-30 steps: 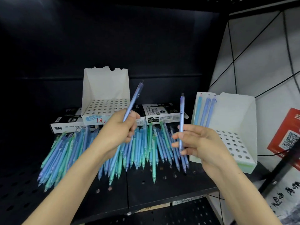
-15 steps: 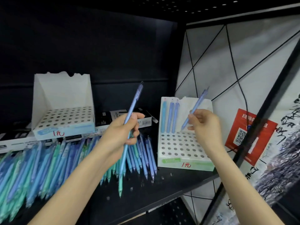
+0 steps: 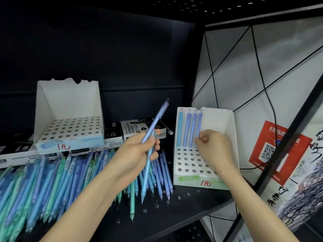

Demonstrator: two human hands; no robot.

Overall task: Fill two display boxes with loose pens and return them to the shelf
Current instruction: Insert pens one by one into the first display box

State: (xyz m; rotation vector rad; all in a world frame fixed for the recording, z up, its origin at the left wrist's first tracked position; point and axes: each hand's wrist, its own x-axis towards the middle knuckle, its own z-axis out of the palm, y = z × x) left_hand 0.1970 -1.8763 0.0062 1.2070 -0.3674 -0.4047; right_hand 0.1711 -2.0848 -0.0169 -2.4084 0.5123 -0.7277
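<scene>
Four pens in right box; right hand pinches the fourth.

The left box and right box are matt white cardboard, the left one's top edge torn rough. The loose pens have smooth, frosted plastic barrels. The shelf is matt black perforated metal. The red sticker looks like glossy paper.

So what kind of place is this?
Most likely a stationery shop. The white perforated cardboard display box carries a handwritten red "1元" price, barcoded boxes of permanent markers sit behind the pile of loose blue and green pens, and a red QR-code poster hangs on the right.
</scene>
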